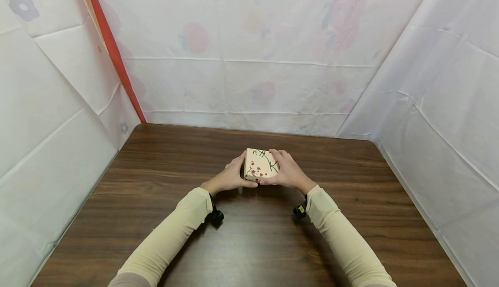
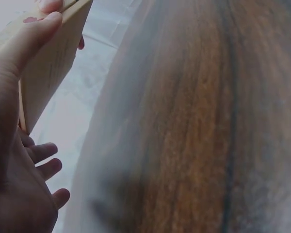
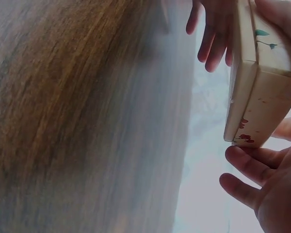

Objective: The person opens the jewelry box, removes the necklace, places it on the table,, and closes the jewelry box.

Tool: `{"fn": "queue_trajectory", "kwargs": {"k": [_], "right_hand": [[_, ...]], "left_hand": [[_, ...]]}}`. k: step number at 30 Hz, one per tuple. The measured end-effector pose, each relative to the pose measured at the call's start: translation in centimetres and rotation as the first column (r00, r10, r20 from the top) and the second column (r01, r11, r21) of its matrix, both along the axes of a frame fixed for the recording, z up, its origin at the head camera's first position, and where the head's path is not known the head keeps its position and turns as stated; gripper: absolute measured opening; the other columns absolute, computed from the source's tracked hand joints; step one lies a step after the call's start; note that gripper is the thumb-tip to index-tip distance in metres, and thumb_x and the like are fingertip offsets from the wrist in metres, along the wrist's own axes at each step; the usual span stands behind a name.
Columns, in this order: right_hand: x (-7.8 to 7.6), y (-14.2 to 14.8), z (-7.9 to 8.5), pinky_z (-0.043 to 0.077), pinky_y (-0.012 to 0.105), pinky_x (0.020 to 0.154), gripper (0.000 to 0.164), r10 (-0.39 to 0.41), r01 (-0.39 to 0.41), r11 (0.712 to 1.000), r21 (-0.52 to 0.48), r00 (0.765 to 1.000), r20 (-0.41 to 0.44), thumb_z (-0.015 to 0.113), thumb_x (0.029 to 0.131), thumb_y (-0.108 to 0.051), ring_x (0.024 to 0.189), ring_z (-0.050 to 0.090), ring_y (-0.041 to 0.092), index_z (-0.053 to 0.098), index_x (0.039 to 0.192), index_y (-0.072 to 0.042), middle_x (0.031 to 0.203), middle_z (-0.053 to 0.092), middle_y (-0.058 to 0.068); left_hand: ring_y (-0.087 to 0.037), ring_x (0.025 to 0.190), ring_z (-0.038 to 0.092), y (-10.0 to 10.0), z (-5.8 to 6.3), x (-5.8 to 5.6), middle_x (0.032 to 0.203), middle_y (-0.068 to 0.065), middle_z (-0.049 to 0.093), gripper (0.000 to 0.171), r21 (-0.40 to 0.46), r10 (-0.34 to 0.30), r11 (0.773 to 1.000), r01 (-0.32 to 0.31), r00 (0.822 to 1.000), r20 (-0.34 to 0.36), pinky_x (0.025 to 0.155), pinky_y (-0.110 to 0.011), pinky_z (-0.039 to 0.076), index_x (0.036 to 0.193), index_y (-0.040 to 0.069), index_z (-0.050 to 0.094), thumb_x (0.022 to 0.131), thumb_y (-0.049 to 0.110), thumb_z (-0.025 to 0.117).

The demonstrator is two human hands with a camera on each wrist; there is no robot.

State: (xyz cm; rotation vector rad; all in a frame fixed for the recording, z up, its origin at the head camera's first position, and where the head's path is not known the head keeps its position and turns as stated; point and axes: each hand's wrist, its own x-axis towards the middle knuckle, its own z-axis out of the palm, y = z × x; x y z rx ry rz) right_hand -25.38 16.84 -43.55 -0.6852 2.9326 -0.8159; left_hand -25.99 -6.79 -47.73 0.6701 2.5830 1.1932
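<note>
A small cream box (image 1: 258,161) with red blossoms and green branches on its top is held between both hands over the table. My left hand (image 1: 230,177) grips its left side, with the thumb along the near edge. On the right side, my right hand (image 1: 290,172) holds it, thumb at the near edge and fingers reaching over toward the far edge. In the left wrist view a plain face of the box (image 2: 51,70) shows, carrying faint print. A lid seam runs along the box (image 3: 269,102) in the right wrist view. Some fingertips are hidden behind it.
The dark wood-grain table (image 1: 249,243) has rounded far corners. White sheets with faded prints hang behind it as a back wall (image 1: 241,83) and along both sides. A red strip (image 1: 113,49) runs down the left back corner. Black wrist devices (image 1: 215,216) sit below the sleeves.
</note>
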Motion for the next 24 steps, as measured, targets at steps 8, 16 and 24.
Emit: {"fn": "queue_trajectory", "kwargs": {"k": [8, 16, 24], "right_hand": [[-0.06, -0.33, 0.56, 0.046, 0.047, 0.094, 0.114, 0.036, -0.036, 0.999, 0.02, 0.999, -0.006, 0.084, 0.064, -0.058, 0.119, 0.047, 0.028, 0.031, 0.152, -0.009, 0.138, 0.045, 0.019], [0.01, -0.45, 0.78, 0.046, 0.045, 0.091, 0.113, 0.024, -0.024, 1.0, 0.01, 0.999, 0.024, 0.085, 0.062, -0.057, 0.115, 0.047, 0.027, 0.033, 0.152, -0.011, 0.135, 0.046, 0.018], [-0.26, -0.76, 1.01, 0.046, 0.043, 0.091, 0.115, 0.028, -0.028, 1.0, 0.005, 1.0, 0.008, 0.086, 0.061, -0.057, 0.115, 0.048, 0.027, 0.034, 0.151, -0.01, 0.133, 0.048, 0.018]], "left_hand": [[-0.038, 0.151, 0.006, -0.13, -0.03, 0.27, 0.165, -0.012, 0.001, 0.128, 0.044, 0.027, 0.999, -0.029, 0.999, 0.043, 0.117, -0.064, 0.011, 0.157, 0.016, -0.008, 0.073, 0.056, 0.079], [-0.036, 0.151, 0.01, 0.09, -0.39, 0.23, 0.165, -0.01, 0.005, 0.126, 0.099, 0.023, 0.995, -0.024, 1.0, 0.013, 0.117, -0.061, 0.017, 0.158, 0.015, -0.004, 0.073, 0.051, 0.081], [-0.035, 0.15, 0.016, 0.07, -0.47, 0.26, 0.164, -0.01, 0.014, 0.125, 0.138, 0.058, 0.989, -0.059, 0.998, 0.014, 0.115, -0.062, 0.021, 0.158, 0.016, 0.003, 0.07, 0.055, 0.082]]}}
